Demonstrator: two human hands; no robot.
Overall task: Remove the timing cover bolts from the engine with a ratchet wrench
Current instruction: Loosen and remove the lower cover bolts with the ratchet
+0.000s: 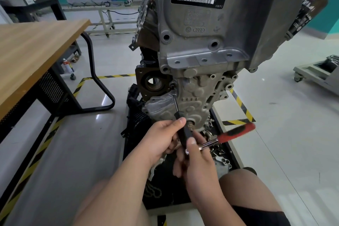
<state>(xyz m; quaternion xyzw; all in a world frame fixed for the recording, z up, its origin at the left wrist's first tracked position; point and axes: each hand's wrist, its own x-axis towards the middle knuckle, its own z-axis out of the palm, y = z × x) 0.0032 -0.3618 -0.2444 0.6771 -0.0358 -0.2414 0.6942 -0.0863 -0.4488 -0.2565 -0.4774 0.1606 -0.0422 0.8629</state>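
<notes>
While the left hand [165, 139] curls thumb and fingers round the black shaft [185, 132] and the right hand [198, 154] pinches the head of the ratchet wrench [236, 132], thumb on top, the thin extension bar [175, 103] runs up and away from both hands to the left edge of the timing cover [194, 97]. The bolt it works on is hidden under the bar's tip.

Main risk, as I judge it: the bar is long and leans, so a sideways pull at the red handle could tip the bit out of the bolt head and round it, or skid the tip across the cover. The left hand's hold on the shaft looks to be what keeps it square. A freed bolt could also drop among the loose parts [216, 149] just beyond the right hand and get mixed in.

For room, the handle points right of the hands over open floor [293, 115] — a free sweep there. Above the hands the engine [201, 42] bulges forward, so lifting is limited. Left of the hands the counter [36, 51] stands well apart. Below, the black tray [231, 154] and the person's knee [244, 187] sit near the right wrist — a downward stroke is cramped.
</notes>
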